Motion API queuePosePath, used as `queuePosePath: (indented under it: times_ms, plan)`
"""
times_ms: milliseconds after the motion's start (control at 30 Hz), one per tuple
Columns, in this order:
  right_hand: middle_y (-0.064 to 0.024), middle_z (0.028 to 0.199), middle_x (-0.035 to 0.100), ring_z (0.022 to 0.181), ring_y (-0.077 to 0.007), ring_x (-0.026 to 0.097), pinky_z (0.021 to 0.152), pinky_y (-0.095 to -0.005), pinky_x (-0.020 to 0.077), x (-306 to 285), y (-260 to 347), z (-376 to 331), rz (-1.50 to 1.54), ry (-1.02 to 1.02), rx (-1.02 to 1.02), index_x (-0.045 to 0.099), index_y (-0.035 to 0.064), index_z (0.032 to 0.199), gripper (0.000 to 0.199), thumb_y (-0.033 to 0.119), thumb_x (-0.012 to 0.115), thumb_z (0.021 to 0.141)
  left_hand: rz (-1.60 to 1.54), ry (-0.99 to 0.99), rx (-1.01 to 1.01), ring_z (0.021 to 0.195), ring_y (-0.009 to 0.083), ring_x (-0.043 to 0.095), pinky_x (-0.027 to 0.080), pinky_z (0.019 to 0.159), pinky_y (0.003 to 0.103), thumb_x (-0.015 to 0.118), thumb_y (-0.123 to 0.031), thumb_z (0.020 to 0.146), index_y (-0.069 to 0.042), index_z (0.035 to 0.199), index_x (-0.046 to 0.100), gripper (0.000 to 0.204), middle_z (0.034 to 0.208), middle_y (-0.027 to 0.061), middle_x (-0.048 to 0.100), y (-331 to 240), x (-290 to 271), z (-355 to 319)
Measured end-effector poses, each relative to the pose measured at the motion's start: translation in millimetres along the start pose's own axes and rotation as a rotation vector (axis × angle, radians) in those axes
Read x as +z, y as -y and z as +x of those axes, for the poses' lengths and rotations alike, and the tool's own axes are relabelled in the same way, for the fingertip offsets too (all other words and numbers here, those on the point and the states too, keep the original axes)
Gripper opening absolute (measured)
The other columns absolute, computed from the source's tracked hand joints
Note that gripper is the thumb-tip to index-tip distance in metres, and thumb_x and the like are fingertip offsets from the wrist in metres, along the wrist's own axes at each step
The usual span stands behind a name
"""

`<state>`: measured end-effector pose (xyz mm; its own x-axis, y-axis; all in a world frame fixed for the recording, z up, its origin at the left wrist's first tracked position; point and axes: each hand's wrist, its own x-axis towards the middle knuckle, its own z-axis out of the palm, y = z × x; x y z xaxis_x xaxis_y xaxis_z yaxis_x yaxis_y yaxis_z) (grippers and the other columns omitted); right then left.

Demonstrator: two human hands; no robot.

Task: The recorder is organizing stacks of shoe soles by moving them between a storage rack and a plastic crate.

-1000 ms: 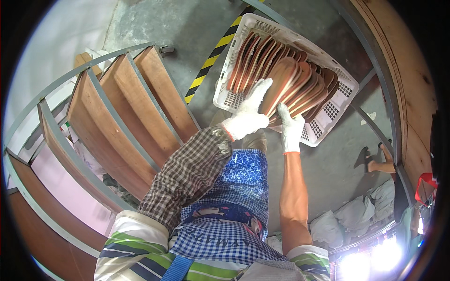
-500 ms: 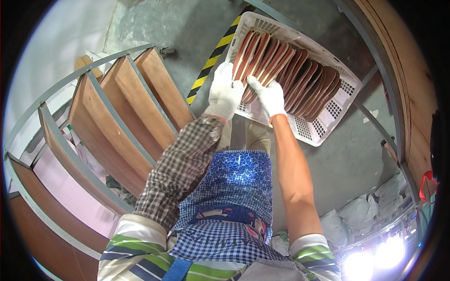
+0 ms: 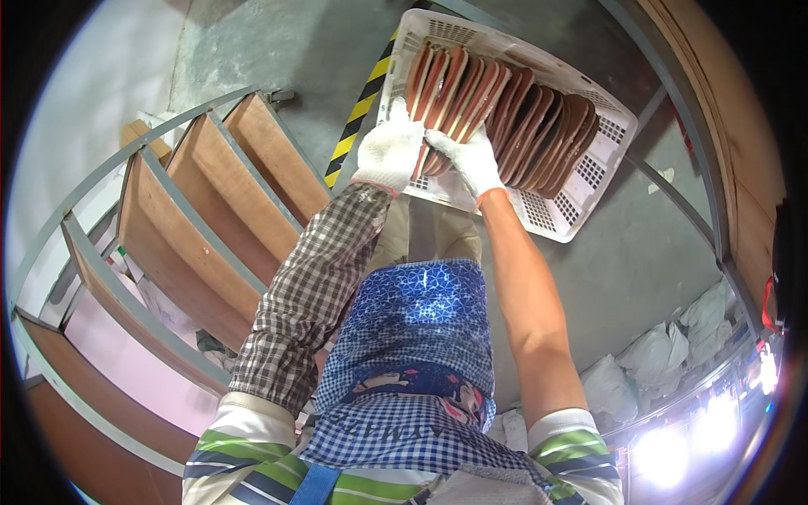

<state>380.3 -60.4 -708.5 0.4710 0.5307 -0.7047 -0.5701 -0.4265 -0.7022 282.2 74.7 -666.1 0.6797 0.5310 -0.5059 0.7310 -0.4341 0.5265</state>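
Note:
A white plastic basket (image 3: 619,130) holds a packed row of shoe soles (image 3: 551,139), standing on edge, reddish-brown with pale rims toward the left and darker brown toward the right. My left hand (image 3: 390,150), in a white knit glove, is closed at the near left end of the row, against the outermost soles. Beside it, my right hand (image 3: 471,160), also gloved, is closed over the near ends of the pale-rimmed soles, its thumb close to the left hand. Both hands' fingertips are partly hidden among the soles.
At my left stands a grey metal rack (image 3: 189,164) with slanted wooden boards (image 3: 273,143). Yellow-black tape (image 3: 358,114) marks the floor by the basket. A metal-framed wooden structure (image 3: 715,109) rises at right. White sacks (image 3: 606,391) lie at lower right, near bright lights.
The whole view has shifted, so basket and rack appear farther left and slightly higher. My hands stay at the left soles, with the right thumb a little nearer the left hand.

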Motion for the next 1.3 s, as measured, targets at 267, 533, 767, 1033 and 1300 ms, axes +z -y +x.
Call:
queuePosePath:
  times_ms: [267,533,767,1033,1300]
  plan:
    - [-0.0104,0.109,0.076,0.097,-0.0179,0.071,0.091,-0.0326,0.0556,3.4,1.5,-3.3,0.119,-0.066,0.016,0.070,-0.0002,0.120,0.047,0.019,0.086,0.080,-0.648,0.062,-0.366,0.099,0.0216,0.069,0.055,0.087,0.034,0.051,-0.024,0.102,-0.012,0.153,0.041,0.053,0.119,0.0153,0.069,-32.2,4.7,-14.0]
    - [-0.0059,0.108,0.073,0.093,-0.0138,0.069,0.083,-0.0292,0.0566,-58.6,20.1,-62.7,0.102,-0.130,-0.043,0.063,0.0008,0.126,0.042,0.005,0.078,0.086,-0.531,0.053,-0.044,0.125,0.0245,0.058,0.047,0.107,0.034,0.050,-0.007,0.101,0.004,0.158,0.027,0.063,0.145,0.0186,0.054,-75.4,27.8,-46.0]
    - [-0.0078,0.105,0.075,0.093,-0.0151,0.070,0.086,-0.0312,0.0558,-154.9,14.4,-95.0,-0.055,-0.237,0.138,0.068,0.0003,0.119,0.037,0.015,0.078,0.087,-0.356,0.369,-0.133,0.114,0.0388,0.061,0.048,0.102,0.046,0.054,-0.025,0.098,-0.013,0.165,0.012,0.080,0.131,0.0250,0.055,-128.3,90.2,-43.0]
    - [-0.0065,0.095,0.075,0.077,-0.0124,0.070,0.070,-0.0291,0.0575,-198.4,13.9,-125.6,0.048,-0.333,0.141,0.072,-0.0013,0.113,0.029,0.017,0.076,0.090,-0.258,0.364,0.046,0.127,0.0431,0.055,0.045,0.110,0.047,0.062,-0.026,0.093,-0.008,0.163,0.015,0.086,0.147,0.0275,0.044,-177.8,105.8,-54.5]
    - [-0.0162,0.084,0.074,0.077,-0.0287,0.074,0.072,-0.0387,0.0571,-98.2,20.5,-80.7,-0.180,-0.247,-0.060,0.073,0.0068,0.104,0.039,0.039,0.076,0.083,-0.707,0.123,-0.345,0.113,0.0254,0.064,0.054,0.095,0.035,0.081,-0.029,0.087,0.007,0.156,0.026,0.095,0.135,0.0219,0.059,-136.9,45.7,-36.8]
